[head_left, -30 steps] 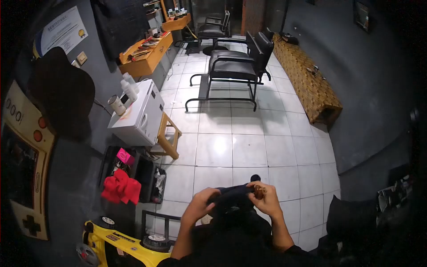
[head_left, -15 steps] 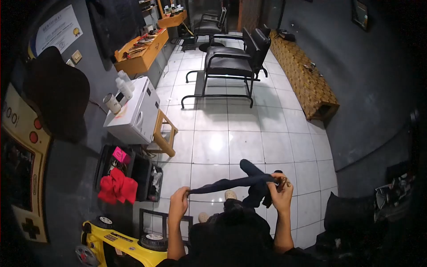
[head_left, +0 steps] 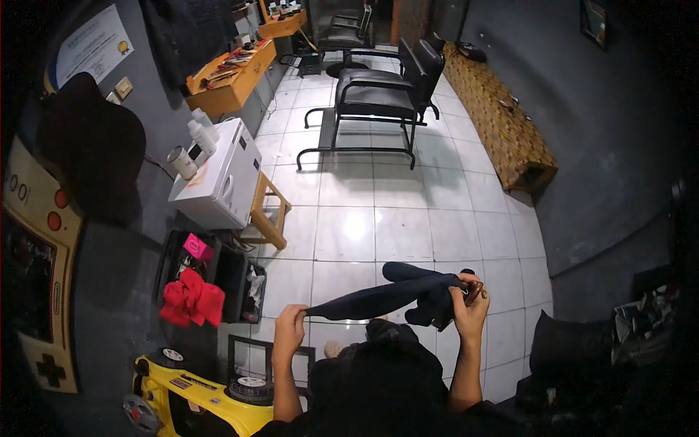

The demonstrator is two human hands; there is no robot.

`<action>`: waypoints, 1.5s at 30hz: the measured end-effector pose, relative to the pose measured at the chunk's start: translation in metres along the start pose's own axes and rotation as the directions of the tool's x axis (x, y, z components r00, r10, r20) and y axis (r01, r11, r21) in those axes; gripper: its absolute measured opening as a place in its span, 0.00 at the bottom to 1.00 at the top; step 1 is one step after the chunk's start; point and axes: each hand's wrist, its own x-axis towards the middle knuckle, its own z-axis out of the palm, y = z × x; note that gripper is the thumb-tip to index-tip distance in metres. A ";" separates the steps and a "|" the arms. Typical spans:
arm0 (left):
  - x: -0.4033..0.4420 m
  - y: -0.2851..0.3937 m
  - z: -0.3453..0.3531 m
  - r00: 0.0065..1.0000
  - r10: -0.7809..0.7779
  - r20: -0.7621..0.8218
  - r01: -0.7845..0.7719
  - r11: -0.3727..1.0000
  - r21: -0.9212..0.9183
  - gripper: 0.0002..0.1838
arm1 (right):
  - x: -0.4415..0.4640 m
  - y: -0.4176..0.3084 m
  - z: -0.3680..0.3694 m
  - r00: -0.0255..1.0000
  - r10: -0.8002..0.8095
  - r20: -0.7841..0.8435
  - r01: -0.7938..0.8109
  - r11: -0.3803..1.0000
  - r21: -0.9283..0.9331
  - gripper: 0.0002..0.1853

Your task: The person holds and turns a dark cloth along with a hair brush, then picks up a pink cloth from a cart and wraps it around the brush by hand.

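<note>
The biggest thing is the white tile floor (head_left: 408,229); a long woven bench (head_left: 495,113) stands to the right of the black chair (head_left: 378,96); a yellow toy with wheels (head_left: 154,373) is well to the near left of the chair; a white box (head_left: 211,182) is closer, also to the chair's near left; the dark cloth (head_left: 371,296) is on the near side of the chair, pulled out long between two hands, with a bunched part by the right one; the left hand (head_left: 289,328), to the chair's near left, has its fingers pinched together on one tip of the cloth; the right hand (head_left: 471,313), to the chair's near right, has its fingers bent and clamped on the bunched end; a small brown thing (head_left: 478,290) is at those fingers, too tiny to name.
</note>
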 end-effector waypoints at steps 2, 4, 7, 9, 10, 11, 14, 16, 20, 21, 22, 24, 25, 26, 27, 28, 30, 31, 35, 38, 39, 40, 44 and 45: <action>0.001 0.014 -0.004 0.998 -0.062 -0.018 0.060 0.994 -0.093 0.06 | -0.001 0.000 0.000 0.999 0.028 -0.018 -0.027 0.999 0.027 0.07; 0.002 0.029 -0.009 0.998 -0.052 0.044 0.062 0.964 -0.260 0.06 | -0.002 -0.002 0.001 0.992 0.114 -0.051 -0.105 0.984 0.143 0.07; 0.004 0.054 -0.013 0.991 -0.075 0.112 0.117 0.886 -0.449 0.07 | -0.002 0.002 -0.001 0.999 0.038 0.006 -0.038 0.999 0.005 0.07; 0.007 0.075 -0.013 0.990 -0.109 0.094 0.144 0.813 -0.564 0.08 | -0.003 -0.001 0.006 0.996 0.064 -0.060 -0.061 0.997 0.045 0.07; 0.012 0.087 -0.010 0.990 -0.131 0.060 0.139 0.767 -0.627 0.09 | -0.003 -0.002 0.011 0.993 0.076 -0.094 -0.070 0.995 0.065 0.06; 0.017 0.094 -0.007 0.988 -0.154 0.027 0.130 0.716 -0.686 0.10 | -0.003 -0.004 0.012 0.992 0.083 -0.094 -0.077 0.995 0.071 0.06; 0.030 0.104 0.002 0.990 -0.143 -0.009 0.090 0.673 -0.734 0.13 | -0.001 0.004 0.016 0.993 0.061 -0.106 -0.056 0.997 0.053 0.05; 0.036 0.108 0.004 0.986 -0.165 0.030 0.133 0.662 -0.738 0.14 | -0.001 0.008 0.017 0.990 0.121 -0.076 -0.114 0.988 0.101 0.06; 0.042 0.118 0.013 0.984 -0.170 0.052 0.146 0.606 -0.782 0.15 | -0.005 -0.003 0.024 0.984 0.170 -0.056 -0.159 0.973 0.168 0.08; 0.043 0.122 0.014 0.980 -0.187 0.065 0.163 0.574 -0.802 0.15 | -0.007 -0.005 0.026 0.975 0.215 -0.048 -0.198 0.951 0.236 0.08; 0.042 0.125 0.015 0.975 -0.205 0.080 0.181 0.540 -0.822 0.15 | -0.009 -0.006 0.027 0.977 0.205 -0.057 -0.190 0.961 0.201 0.09; 0.041 0.129 0.022 0.962 -0.252 0.106 0.208 0.423 -0.882 0.14 | -0.011 -0.008 0.028 0.981 0.182 -0.071 -0.172 0.977 0.127 0.10; 0.041 0.129 0.024 0.954 -0.275 0.118 0.216 0.361 -0.907 0.13 | -0.012 -0.006 0.028 0.985 0.168 -0.036 -0.163 0.980 0.117 0.10; 0.039 0.126 0.026 0.947 -0.279 0.158 0.250 0.333 -0.909 0.12 | -0.013 -0.004 0.029 0.988 0.153 0.001 -0.152 0.983 0.107 0.10; 0.037 0.122 0.029 0.939 -0.283 0.197 0.283 0.306 -0.909 0.12 | -0.014 -0.003 0.029 0.990 0.138 0.037 -0.141 0.985 0.098 0.11; 0.035 0.121 0.030 0.929 -0.286 0.236 0.317 0.279 -0.907 0.11 | -0.015 -0.007 0.032 0.991 0.129 0.038 -0.133 0.985 0.110 0.09; 0.035 0.127 0.035 0.921 -0.293 0.257 0.342 0.291 -0.893 0.11 | -0.017 -0.011 0.039 0.992 0.114 0.060 -0.121 0.984 0.132 0.08; 0.035 0.132 0.037 0.917 -0.296 0.268 0.355 0.296 -0.887 0.11 | -0.018 -0.013 0.041 0.992 0.106 0.071 -0.115 0.983 0.142 0.08; 0.038 0.149 0.043 0.909 -0.299 0.291 0.369 0.253 -0.894 0.11 | -0.017 -0.024 0.049 0.978 0.138 0.154 -0.165 0.970 0.181 0.09; 0.038 0.157 0.054 0.905 -0.298 0.304 0.386 0.274 -0.881 0.11 | -0.019 -0.025 0.056 0.981 0.111 0.160 -0.148 0.959 0.241 0.08; 0.038 0.158 0.057 0.910 -0.282 0.305 0.382 0.278 -0.881 0.11 | -0.019 -0.025 0.058 0.980 0.104 0.167 -0.144 0.957 0.253 0.07; 0.039 0.159 0.059 0.914 -0.270 0.302 0.380 0.313 -0.871 0.11 | -0.019 -0.021 0.061 0.992 0.000 0.123 -0.026 0.979 0.204 0.07; 0.039 0.165 0.064 0.923 -0.256 0.288 0.374 0.413 -0.830 0.12 | -0.024 -0.027 0.065 0.984 0.063 0.164 -0.106 0.959 0.264 0.07; 0.039 0.167 0.064 0.922 -0.258 0.288 0.374 0.405 -0.834 0.12 | -0.024 -0.029 0.065 0.988 0.041 0.151 -0.076 0.969 0.235 0.06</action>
